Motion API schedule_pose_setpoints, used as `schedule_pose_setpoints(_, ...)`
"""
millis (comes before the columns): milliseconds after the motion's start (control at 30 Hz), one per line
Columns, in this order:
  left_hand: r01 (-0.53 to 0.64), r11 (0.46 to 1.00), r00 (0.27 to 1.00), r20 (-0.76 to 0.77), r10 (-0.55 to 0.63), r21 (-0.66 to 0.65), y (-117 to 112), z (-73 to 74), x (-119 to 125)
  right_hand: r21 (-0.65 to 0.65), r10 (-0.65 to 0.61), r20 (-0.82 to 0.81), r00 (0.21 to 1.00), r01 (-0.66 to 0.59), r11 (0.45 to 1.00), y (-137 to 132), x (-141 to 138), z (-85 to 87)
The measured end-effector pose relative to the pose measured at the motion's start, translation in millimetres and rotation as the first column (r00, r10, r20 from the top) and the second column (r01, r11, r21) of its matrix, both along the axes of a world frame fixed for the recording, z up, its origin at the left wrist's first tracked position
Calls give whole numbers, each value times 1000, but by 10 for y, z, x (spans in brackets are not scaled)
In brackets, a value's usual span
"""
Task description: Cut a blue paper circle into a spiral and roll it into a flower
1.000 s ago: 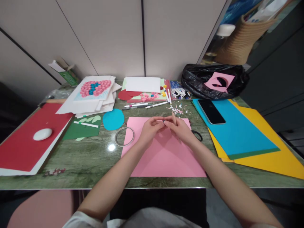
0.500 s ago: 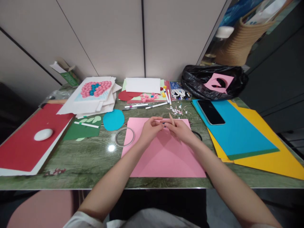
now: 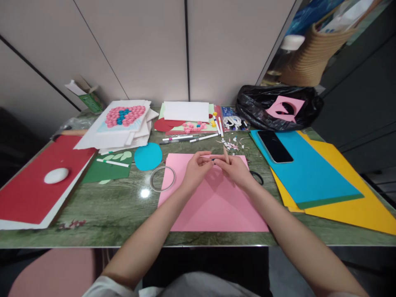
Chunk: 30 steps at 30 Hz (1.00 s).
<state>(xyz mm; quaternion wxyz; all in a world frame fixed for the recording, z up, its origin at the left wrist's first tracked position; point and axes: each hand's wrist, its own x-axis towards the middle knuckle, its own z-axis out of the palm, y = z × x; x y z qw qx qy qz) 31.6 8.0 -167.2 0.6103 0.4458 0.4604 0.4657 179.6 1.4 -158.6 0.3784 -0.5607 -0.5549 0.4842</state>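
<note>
My left hand (image 3: 198, 167) is closed in a pinch above a pink sheet (image 3: 213, 206), thumb and fingertips meeting those of my right hand (image 3: 233, 168). Between the fingertips of both hands sits a small dark blue piece (image 3: 213, 161), mostly covered and too small to name. A slim tan pointed shape stands up at my right hand; whether it is a finger or a stick I cannot tell. A silver ring-shaped roll (image 3: 152, 181) overlaps the sheet's left edge. Black scissor-like loops (image 3: 256, 178) show beside its right edge.
Left are a red sheet (image 3: 40, 189) with a white oval object (image 3: 56, 175), a green sheet (image 3: 107, 173) and a blue paper disc (image 3: 147, 156). Pens (image 3: 204, 137) and paper scraps (image 3: 232, 144) lie behind. Right, a phone (image 3: 275, 146) rests on blue sheets (image 3: 318, 177); a black bag (image 3: 256, 107) stands behind.
Both hands stay almost in place, still pinching the small dark blue piece. My right hand and the tan pointed shape have shifted slightly.
</note>
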Motion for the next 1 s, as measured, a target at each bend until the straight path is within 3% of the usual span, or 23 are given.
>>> schedule_pose_setpoints(233,-7,1000,998,64,7,3,8,-6,-9,-8,-137,-48,989,137,991,-1,-30,16)
schedule_pose_setpoints(500,-35,987,965,251,75,-160,14,17,13,29,-146,-52,988,148,989,12,-11,-31)
schedule_pose_setpoints(700,-18,983,970,235,62,-183,29,21,3,-10,-112,-63,992,111,994,13,4,-33)
schedule_pose_setpoints(1000,-29,987,987,154,54,-161,26,16,-20,97,-79,142,987,65,993,16,24,-11)
